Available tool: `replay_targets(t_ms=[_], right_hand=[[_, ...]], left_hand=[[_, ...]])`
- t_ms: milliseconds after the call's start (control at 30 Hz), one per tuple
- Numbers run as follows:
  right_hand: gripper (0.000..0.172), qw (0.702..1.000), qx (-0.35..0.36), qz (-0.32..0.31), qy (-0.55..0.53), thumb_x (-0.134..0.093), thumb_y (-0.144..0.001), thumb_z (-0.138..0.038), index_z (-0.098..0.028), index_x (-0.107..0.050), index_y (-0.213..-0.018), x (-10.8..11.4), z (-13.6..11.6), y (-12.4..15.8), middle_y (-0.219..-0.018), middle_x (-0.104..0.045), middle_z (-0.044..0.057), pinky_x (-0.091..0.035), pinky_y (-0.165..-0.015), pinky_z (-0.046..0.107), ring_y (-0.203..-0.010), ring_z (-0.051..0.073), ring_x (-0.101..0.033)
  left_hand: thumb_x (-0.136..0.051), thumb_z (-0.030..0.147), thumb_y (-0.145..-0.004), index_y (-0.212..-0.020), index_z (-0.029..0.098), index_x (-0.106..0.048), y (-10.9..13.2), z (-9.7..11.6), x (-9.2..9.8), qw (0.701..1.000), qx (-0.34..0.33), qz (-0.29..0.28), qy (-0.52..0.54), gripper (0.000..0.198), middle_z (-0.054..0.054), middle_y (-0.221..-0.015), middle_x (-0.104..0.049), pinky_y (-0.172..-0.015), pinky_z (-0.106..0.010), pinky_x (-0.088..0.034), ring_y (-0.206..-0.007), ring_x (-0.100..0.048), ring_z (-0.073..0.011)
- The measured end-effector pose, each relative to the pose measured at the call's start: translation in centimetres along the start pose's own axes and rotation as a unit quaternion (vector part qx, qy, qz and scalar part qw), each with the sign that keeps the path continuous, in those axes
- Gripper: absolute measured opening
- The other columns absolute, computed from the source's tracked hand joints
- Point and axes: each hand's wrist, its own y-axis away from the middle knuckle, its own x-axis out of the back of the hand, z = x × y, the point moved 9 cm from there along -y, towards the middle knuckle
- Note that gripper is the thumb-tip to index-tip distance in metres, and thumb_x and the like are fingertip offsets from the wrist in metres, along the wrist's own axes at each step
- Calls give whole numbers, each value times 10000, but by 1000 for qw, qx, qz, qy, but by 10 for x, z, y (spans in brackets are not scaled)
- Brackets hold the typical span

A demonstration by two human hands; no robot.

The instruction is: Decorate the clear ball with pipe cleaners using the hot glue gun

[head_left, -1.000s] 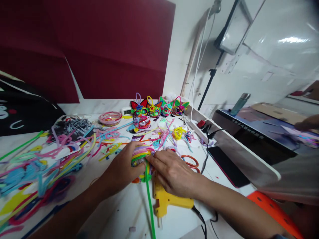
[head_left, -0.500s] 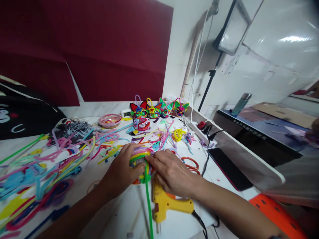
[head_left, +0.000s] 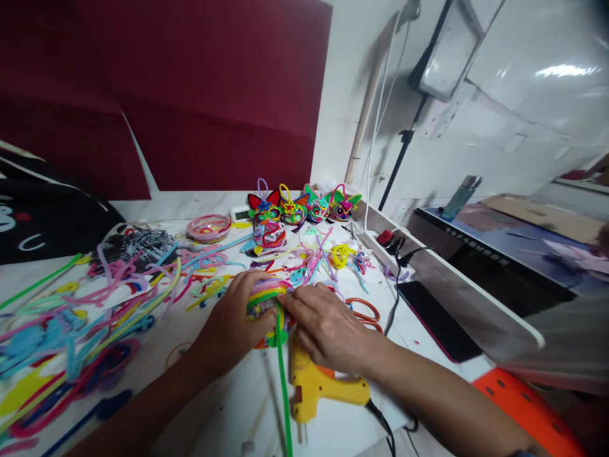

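A rounded craft piece (head_left: 266, 293) wound with pink, yellow and green pipe cleaners sits between my hands. My left hand (head_left: 240, 314) is wrapped round its left side, thumb at the front. Fingers of my right hand (head_left: 321, 320) press on its right side, near the top end of a green pipe cleaner (head_left: 282, 381) that hangs down toward the table's front. What lies under the right fingertips is hidden. A yellow glue gun (head_left: 328, 388) rests on the table just below my right hand.
Loose pipe cleaners (head_left: 109, 317) cover the left side. Finished colourful animal-like heads (head_left: 295, 209) stand along the wall. Orange-handled scissors (head_left: 364, 310), a black phone (head_left: 440, 322) and a power strip (head_left: 380, 247) with cables lie to the right.
The view has shifted very slightly. Both hands keep their hold on the craft piece, and nothing else has visibly moved.
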Motion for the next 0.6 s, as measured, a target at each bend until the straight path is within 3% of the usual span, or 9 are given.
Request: replay_targets(t_ms=[600], right_hand=[[402, 1000, 0, 13, 1, -436, -927, -171, -74, -518, -1309, 2, -1, 0, -1010, -596, 130, -457, -812, 397, -903, 242, -515]], left_hand=[[-510, 250, -716, -1085, 207, -524, 0, 4, -1, 1000, -24, 5, 10, 372, -72, -1097, -577, -992, -461, -469, -1092, -567, -274]])
